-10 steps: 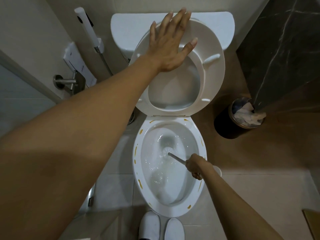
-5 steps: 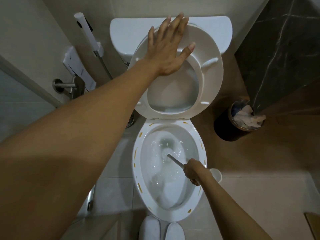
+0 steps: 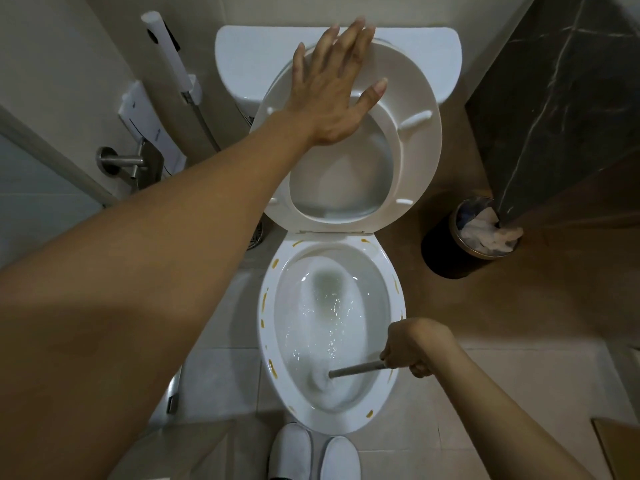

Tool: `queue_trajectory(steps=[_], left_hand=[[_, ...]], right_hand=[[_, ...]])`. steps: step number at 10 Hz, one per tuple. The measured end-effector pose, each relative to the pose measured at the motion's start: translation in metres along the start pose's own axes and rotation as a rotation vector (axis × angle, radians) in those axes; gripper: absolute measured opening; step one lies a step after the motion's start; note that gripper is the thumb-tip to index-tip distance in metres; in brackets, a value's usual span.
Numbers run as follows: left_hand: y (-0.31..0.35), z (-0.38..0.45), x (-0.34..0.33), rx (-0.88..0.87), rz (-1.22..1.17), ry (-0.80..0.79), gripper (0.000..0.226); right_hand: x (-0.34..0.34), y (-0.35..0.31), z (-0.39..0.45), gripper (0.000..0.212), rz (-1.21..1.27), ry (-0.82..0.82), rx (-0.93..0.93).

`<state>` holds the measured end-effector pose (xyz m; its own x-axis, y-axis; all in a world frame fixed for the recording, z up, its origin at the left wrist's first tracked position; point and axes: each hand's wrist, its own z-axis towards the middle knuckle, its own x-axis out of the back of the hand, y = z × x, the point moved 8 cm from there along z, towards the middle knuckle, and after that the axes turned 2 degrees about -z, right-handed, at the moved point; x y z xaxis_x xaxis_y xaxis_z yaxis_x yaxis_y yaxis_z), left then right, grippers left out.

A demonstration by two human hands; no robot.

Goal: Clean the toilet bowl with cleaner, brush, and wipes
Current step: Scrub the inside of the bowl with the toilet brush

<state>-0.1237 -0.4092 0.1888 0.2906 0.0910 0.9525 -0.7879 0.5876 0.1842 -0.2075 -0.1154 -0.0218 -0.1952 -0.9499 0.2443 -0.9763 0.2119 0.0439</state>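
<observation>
While the left hand (image 3: pixel 332 95) lies flat with its fingers straight and spread against the raised toilet seat (image 3: pixel 415 140), the right hand (image 3: pixel 412 346) is curled tight around the grey handle of the toilet brush (image 3: pixel 356 368). From this single head view, looking straight down, the seat stands upright against the white tank (image 3: pixel 242 60), and the left palm covers its upper left part. The toilet bowl (image 3: pixel 394 296) sits open below, at the middle of the picture, with yellow-brown marks dotted around its white rim. The brush handle runs from the right hand, at the right rim, leftward and down into the bowl, and its head is lost in blurred white foam near the front of the bowl. The water in the bowl is frothy and rippled.

A dark bin (image 3: pixel 460 247) holding crumpled white paper stands on the floor to the right of the toilet. A white spray hose (image 3: pixel 169 53) hangs on the wall to the left, above a metal paper holder (image 3: pixel 121 161). 2 white slippers (image 3: pixel 311 455) show at the bottom edge, just before the bowl's front.
</observation>
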Motion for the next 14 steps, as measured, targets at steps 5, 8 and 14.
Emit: queue_trajectory(steps=[5, 8, 14], left_hand=[[0.0, 0.0, 0.0, -0.003, 0.004, 0.006, 0.071], [0.0, 0.001, 0.0, -0.003, 0.009, 0.002, 0.071], [0.001, -0.001, 0.002, -0.005, 0.003, -0.002, 0.07]], right_hand=[[0.019, -0.011, 0.015, 0.031, 0.219, 0.077, 0.111], [0.046, -0.015, 0.033, 0.031, 0.416, 0.32, 0.209], [0.035, 0.015, 0.044, 0.035, 0.686, 0.437, 0.174]])
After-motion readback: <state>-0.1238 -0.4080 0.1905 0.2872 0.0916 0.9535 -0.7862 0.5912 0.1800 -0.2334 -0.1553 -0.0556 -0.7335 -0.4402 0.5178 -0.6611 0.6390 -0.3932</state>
